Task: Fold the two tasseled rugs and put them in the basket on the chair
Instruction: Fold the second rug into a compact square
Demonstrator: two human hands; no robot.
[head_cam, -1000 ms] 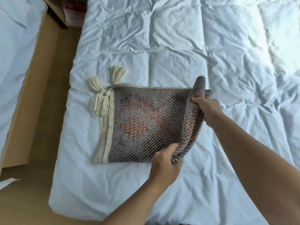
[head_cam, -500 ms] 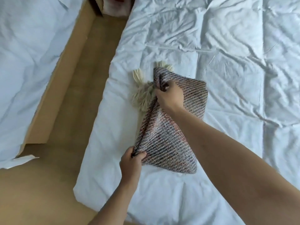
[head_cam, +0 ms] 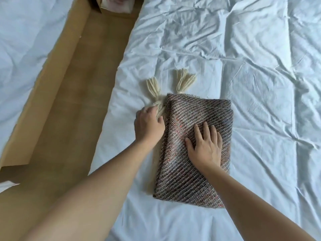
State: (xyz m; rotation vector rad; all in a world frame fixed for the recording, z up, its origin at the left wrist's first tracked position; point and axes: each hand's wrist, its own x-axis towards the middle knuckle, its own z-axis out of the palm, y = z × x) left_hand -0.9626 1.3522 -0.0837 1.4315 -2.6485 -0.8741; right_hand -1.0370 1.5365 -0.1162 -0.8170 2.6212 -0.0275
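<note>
Single head-worn view, looking steeply down — close over the bed (head_cam: 260,49) (wide-angle), floor (head_cam: 78,101) at left

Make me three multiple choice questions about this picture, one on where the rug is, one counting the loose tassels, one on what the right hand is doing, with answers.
1. Where does the folded rug lie?
A. on the white bed
B. in a basket
C. on the floor

2. How many tassels fan out free beyond its far edge?
A. none
B. two
C. five

3. What is the right hand doing?
A. lifting a corner
B. hanging idle
C. lying flat on the rug

Answers: A, bedding surrounds it; B, two cream tufts splay apart there; C, its fingers are spread on the weave, while the left hand is at the tassels by the rug's left edge.
</note>
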